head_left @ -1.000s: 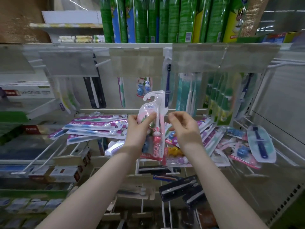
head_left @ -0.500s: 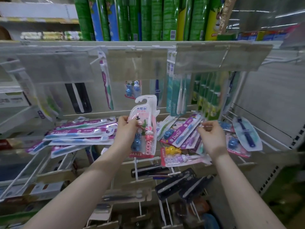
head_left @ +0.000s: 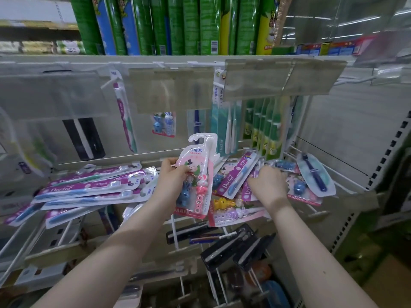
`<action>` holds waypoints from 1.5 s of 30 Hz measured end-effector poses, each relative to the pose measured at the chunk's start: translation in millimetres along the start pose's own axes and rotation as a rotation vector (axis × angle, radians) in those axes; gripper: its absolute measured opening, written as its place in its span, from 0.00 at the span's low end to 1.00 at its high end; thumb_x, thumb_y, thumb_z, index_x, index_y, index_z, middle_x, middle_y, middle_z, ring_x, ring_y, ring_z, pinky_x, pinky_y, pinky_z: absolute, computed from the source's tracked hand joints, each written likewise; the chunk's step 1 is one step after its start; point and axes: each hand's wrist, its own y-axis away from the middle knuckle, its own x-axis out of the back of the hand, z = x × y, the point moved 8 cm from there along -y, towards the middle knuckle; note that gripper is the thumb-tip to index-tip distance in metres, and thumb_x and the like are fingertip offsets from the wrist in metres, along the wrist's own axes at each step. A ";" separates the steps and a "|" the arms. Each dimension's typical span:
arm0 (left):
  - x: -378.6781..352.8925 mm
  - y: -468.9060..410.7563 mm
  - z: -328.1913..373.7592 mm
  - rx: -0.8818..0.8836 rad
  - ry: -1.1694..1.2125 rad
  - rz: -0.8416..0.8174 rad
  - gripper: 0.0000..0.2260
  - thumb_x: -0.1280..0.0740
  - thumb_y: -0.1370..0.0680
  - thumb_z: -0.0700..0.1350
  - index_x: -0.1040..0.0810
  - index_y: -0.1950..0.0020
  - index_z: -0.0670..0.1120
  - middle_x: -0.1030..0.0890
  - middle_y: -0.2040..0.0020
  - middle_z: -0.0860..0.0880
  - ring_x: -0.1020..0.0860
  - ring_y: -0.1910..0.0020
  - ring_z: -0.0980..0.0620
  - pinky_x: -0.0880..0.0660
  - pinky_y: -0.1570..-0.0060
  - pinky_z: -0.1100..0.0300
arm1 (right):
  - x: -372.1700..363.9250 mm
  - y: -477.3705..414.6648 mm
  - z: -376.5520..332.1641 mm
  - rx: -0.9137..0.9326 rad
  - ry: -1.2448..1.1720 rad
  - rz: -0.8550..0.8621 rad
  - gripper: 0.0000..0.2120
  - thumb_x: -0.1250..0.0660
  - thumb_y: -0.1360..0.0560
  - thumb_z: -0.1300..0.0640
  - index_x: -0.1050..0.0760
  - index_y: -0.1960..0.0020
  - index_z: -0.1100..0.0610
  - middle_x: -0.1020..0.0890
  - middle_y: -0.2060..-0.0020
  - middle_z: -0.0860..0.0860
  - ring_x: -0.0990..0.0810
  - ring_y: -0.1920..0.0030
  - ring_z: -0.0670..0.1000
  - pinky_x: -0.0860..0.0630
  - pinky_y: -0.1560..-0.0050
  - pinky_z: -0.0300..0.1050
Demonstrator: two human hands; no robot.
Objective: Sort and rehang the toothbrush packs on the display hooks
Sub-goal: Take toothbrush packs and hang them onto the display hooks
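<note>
Left hand [head_left: 172, 177] is pinching a glossy pink kids' toothbrush blister pack [head_left: 200, 165] upright, thumb on its front and its white hook-shaped tab pointing up. Right hand [head_left: 269, 185] is reaching into a loose pile of flat purple Doctor packs [head_left: 233, 181] lying across white wire hooks [head_left: 175, 235]. Its fingers are curling down, possibly gripping one pack, but the blur is making this unclear.
</note>
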 end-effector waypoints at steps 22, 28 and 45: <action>-20.6 7.7 -3.6 -0.046 0.009 -0.083 0.06 0.37 0.22 0.39 0.31 0.48 0.47 0.21 0.53 0.45 0.20 0.63 0.48 0.24 0.65 0.55 | 14.6 27.5 16.3 -0.143 -0.562 -0.028 0.22 0.34 0.24 0.58 0.33 0.32 0.63 0.25 0.51 0.55 0.28 0.56 0.52 0.30 0.53 0.44; -18.5 4.7 -2.0 -0.050 0.014 -0.061 0.06 0.36 0.22 0.40 0.32 0.52 0.50 0.22 0.53 0.45 0.21 0.61 0.48 0.25 0.63 0.55 | 18.4 29.3 15.0 -0.196 -0.702 -0.046 0.20 0.36 0.22 0.60 0.33 0.32 0.62 0.25 0.47 0.57 0.30 0.55 0.51 0.30 0.50 0.46; -8.9 3.8 0.3 -0.051 0.027 -0.067 0.06 0.36 0.22 0.40 0.32 0.51 0.49 0.22 0.49 0.43 0.20 0.54 0.43 0.23 0.57 0.51 | 16.4 66.0 7.1 -0.193 -0.940 -0.080 0.25 0.30 0.27 0.63 0.33 0.33 0.62 0.22 0.50 0.57 0.21 0.60 0.50 0.27 0.58 0.44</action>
